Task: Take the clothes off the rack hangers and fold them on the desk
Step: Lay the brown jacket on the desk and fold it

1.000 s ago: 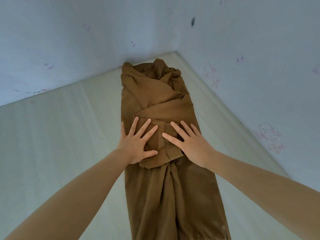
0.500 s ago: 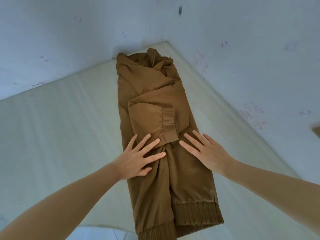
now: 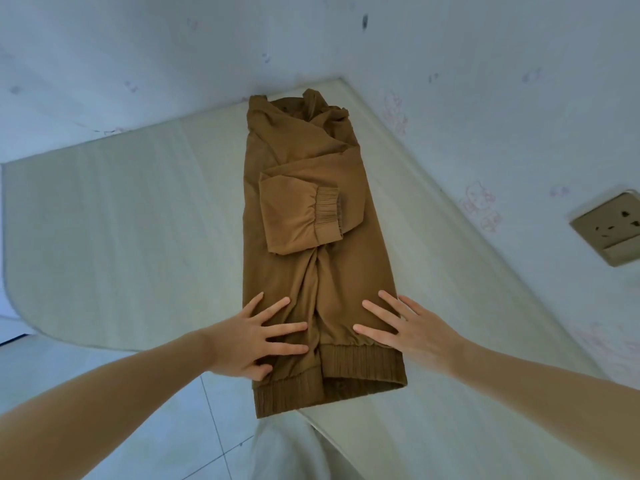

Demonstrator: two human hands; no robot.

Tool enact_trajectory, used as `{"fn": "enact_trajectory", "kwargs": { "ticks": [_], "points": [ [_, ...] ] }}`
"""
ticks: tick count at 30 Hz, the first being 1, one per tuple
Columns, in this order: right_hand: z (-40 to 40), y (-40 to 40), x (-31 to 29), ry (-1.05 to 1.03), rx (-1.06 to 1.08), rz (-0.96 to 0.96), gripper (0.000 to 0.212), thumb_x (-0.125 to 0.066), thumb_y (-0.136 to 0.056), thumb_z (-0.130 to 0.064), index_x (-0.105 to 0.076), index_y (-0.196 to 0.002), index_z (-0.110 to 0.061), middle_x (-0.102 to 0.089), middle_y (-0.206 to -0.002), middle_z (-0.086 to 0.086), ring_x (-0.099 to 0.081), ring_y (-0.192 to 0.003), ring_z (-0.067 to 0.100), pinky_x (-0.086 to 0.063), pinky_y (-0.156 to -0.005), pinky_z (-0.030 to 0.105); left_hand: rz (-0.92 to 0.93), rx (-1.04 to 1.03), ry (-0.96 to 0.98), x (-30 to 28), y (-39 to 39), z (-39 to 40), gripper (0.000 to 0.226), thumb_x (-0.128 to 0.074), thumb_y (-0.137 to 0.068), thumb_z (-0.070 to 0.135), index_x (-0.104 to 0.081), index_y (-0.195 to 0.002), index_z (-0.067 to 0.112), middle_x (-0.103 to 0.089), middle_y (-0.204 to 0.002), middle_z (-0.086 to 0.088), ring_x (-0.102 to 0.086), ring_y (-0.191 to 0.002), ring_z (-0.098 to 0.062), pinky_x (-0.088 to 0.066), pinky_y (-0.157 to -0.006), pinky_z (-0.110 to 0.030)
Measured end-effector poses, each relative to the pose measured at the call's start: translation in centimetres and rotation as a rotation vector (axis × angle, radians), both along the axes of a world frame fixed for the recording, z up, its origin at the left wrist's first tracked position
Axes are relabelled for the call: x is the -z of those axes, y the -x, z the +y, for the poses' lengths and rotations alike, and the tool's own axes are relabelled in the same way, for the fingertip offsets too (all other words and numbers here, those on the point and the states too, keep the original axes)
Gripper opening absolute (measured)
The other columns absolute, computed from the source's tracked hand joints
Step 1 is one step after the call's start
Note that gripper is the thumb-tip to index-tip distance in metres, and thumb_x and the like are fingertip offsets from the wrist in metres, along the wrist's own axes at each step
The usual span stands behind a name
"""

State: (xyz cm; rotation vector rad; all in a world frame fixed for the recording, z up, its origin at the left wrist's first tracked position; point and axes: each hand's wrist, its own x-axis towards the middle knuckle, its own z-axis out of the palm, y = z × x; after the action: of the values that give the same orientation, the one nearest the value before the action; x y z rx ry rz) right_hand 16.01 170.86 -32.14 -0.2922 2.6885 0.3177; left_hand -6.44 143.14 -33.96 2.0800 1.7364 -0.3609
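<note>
We are in the folding step: the brown cotton jacket with ribbed hem (image 3: 311,237) lies lengthwise on the pale green table (image 3: 121,220), collar toward the wall corner, both sleeves already folded in over the body, one cuff on top. Its hem hangs a bit over the near table edge. Our left hand (image 3: 252,337) and right hand (image 3: 408,327) lie flat on the lower part w/ fingers spread, pressing, gripping nothing. Next move, we think: take the hem at both sides & fold it up toward the collar, approx. in half, keeping the sleeves inside.
</note>
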Motion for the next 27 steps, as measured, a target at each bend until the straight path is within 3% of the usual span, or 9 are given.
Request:
{"fn": "enact_trajectory", "kwargs": {
  "ticks": [3,6,9,13,19,22,24,26,27],
  "points": [
    [0.4,0.2,-0.5,-0.007,-0.056,0.034,0.114,-0.089,-0.059,-0.013,-0.025,-0.151,-0.035,-0.04,-0.15,0.011,-0.043,-0.133,0.038,-0.048,-0.099,0.047,0.054,0.021,0.021,-1.3,0.8,-0.4,0.07,-0.034,-0.101,0.035,0.015,-0.148,0.05,0.02,-0.159,0.015,0.033,-0.142,-0.021,0.014,-0.116,-0.056],
    [1.3,2.1,-1.2,-0.02,-0.04,0.068,0.11,-0.088,-0.059,-0.01,-0.029,-0.15,-0.03,-0.041,-0.149,0.014,-0.042,-0.133,0.04,-0.044,-0.1,0.049,0.181,0.053,0.011,-2.2,2.3,-0.9,0.096,-0.049,-0.094,0.012,0.025,-0.146,0.045,0.023,-0.159,0.01,0.024,-0.146,-0.024,0.014,-0.117,-0.055],
    [1.7,4.1,-0.9,-0.02,-0.043,0.037,0.104,-0.084,-0.069,-0.017,-0.023,-0.152,-0.031,-0.031,-0.155,0.012,-0.033,-0.139,0.039,-0.031,-0.109,0.049,0.167,0.004,0.086,-1.9,2.3,-1.0,0.092,-0.051,-0.094,0.032,0.024,-0.145,0.049,0.026,-0.158,0.013,0.03,-0.144,-0.021,0.018,-0.115,-0.054],
    [2.6,5.0,0.6,0.03,-0.077,-0.028,0.094,-0.064,-0.09,-0.026,0.007,-0.151,-0.042,0.004,-0.163,0.002,0.003,-0.149,0.03,-0.001,-0.117,0.042,0.09,-0.063,0.131,-0.4,1.2,-0.6,0.091,-0.046,-0.085,0.068,0.022,-0.144,0.053,0.029,-0.157,0.015,0.035,-0.141,-0.023,0.022,-0.111,-0.056],
    [3.1,4.7,0.4,0.257,-0.001,-0.135,0.09,-0.061,-0.093,-0.027,0.007,-0.145,-0.056,0.008,-0.161,-0.01,0.014,-0.145,0.014,0.0,-0.119,0.034,0.058,-0.046,0.059,-0.3,1.1,-1.7,0.072,-0.037,-0.097,0.056,0.015,-0.146,0.054,0.02,-0.16,0.016,0.031,-0.144,-0.021,0.017,-0.114,-0.059],
    [3.2,4.7,-1.1,0.398,0.05,-0.24,0.078,-0.057,-0.095,-0.024,-0.007,-0.145,-0.057,-0.004,-0.161,-0.014,0.005,-0.147,0.008,-0.011,-0.121,0.034,-0.071,-0.086,0.108,-2.5,1.0,-1.7,0.057,-0.03,-0.103,0.046,0.005,-0.146,0.059,0.006,-0.161,0.021,0.015,-0.149,-0.015,0.005,-0.121,-0.051],
    [3.3,5.0,-2.5,0.561,0.146,-0.258,0.066,-0.056,-0.096,-0.019,-0.026,-0.145,-0.052,-0.022,-0.157,-0.016,-0.013,-0.146,0.004,-0.019,-0.119,0.03,-0.223,-0.186,0.108,-5.0,1.2,-1.0,0.047,-0.02,-0.101,0.053,-0.005,-0.145,0.062,-0.008,-0.158,0.029,-0.016,-0.146,-0.001,-0.009,-0.122,-0.033],
    [3.3,5.5,-3.7,0.748,0.271,-0.21,0.051,-0.054,-0.097,-0.017,-0.044,-0.139,-0.043,-0.046,-0.143,-0.017,-0.038,-0.133,-0.002,-0.03,-0.111,0.021,-0.432,-0.449,0.11,-7.4,1.5,-0.3,0.059,-0.009,-0.083,0.078,-0.037,-0.132,0.06,-0.039,-0.135,0.043,-0.046,-0.109,0.02,-0.03,-0.102,-0.007],
    [3.4,5.9,-4.1,0.835,0.349,-0.175,0.039,-0.053,-0.098,-0.019,-0.053,-0.132,-0.038,-0.057,-0.131,-0.015,-0.049,-0.12,-0.006,-0.037,-0.105,0.02,-0.56,-0.619,0.082,-8.1,1.9,0.0,0.072,-0.01,-0.072,0.089,-0.052,-0.117,0.051,-0.055,-0.115,0.04,-0.053,-0.094,0.017,-0.037,-0.089,-0.003]
  ]
}}
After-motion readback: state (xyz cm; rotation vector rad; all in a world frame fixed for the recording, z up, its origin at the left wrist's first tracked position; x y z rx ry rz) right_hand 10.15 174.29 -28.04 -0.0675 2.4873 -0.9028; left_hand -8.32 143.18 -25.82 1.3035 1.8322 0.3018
